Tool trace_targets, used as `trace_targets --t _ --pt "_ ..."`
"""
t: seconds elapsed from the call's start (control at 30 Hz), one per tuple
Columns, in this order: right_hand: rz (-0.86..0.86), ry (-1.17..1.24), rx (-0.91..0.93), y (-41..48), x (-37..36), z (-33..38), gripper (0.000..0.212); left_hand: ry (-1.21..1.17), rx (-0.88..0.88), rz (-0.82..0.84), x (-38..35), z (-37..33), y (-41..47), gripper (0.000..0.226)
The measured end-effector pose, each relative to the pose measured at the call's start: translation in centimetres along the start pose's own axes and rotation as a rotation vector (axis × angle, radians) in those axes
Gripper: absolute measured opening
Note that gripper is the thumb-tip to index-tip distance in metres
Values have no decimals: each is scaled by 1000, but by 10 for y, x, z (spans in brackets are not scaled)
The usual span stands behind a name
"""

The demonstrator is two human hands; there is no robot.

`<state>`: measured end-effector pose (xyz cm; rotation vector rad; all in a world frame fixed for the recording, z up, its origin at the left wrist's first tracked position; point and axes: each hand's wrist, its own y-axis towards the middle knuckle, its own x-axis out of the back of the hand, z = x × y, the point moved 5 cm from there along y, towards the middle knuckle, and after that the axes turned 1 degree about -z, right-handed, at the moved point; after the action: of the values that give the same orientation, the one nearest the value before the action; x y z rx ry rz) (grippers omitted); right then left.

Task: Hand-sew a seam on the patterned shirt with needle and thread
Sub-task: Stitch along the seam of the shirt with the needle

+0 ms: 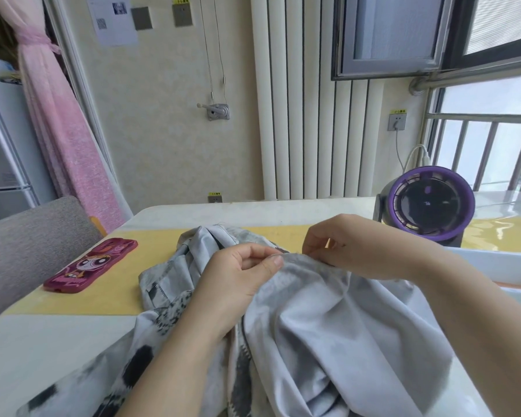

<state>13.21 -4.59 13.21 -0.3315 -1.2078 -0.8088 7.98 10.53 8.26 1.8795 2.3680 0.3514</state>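
The patterned shirt (328, 320), pale grey with dark blotches, lies bunched on the table and runs toward me. My left hand (238, 278) pinches a raised fold of the shirt between thumb and fingers. My right hand (343, 245) is just to the right of it, at the same fold, fingertips pinched together near the fabric edge. The needle and thread are too thin to make out; a faint light line shows at the right fingertips.
A magenta cartoon phone case (91, 266) lies on the yellow mat (151, 254) to the left. A purple round fan (427, 203) stands at the back right of the white table (42, 350). A grey chair back (27, 239) is at the far left.
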Motion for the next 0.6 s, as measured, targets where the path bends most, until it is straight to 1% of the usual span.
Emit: trace_targets --t 0.1,0.6 --pt "-15 13 9 0 0 1 19 -36 15 2 -1 -1 0 7" --pt "-105 94 33 1 6 3 22 -92 84 -8 2 1 -1 5"
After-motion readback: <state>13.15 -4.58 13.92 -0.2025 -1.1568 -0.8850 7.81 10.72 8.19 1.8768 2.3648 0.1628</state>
